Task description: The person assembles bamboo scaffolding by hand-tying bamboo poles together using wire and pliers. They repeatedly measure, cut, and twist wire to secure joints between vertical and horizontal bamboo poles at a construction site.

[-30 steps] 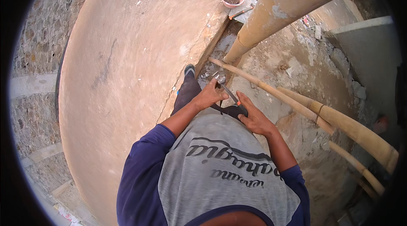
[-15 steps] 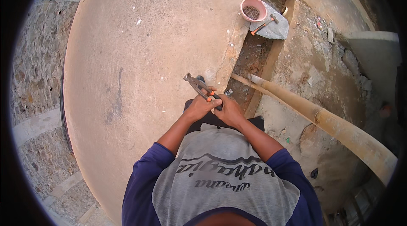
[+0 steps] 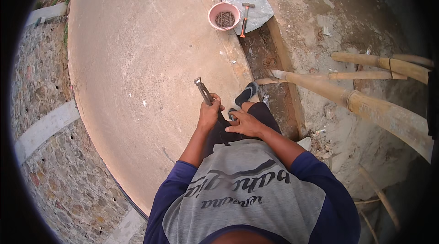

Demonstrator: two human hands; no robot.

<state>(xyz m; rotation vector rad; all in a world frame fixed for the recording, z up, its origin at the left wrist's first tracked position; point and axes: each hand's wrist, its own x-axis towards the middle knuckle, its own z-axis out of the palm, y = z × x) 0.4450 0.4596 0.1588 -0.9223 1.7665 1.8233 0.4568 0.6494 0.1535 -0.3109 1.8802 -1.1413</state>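
My left hand is closed round the handles of a pair of end-cutting pincers, whose metal head points up and away from me. Just to the right, my right hand is apart from the tool, its fingers loosely spread above my dark trousers with nothing in them. Farther off, a pink bowl holds many nails. Beside it a hammer with an orange and black handle lies on a grey stone slab laid across the ditch.
A broad concrete path curves along my left, with a stone wall beyond its edge. On the right runs a narrow ditch with debris. Thick bamboo poles reach in from the right. My sandalled foot stands by the ditch edge.
My right hand has let go of the pincers and moved slightly right; the left hand alone now holds them. The view has turned, so bowl and slab appear farther left.
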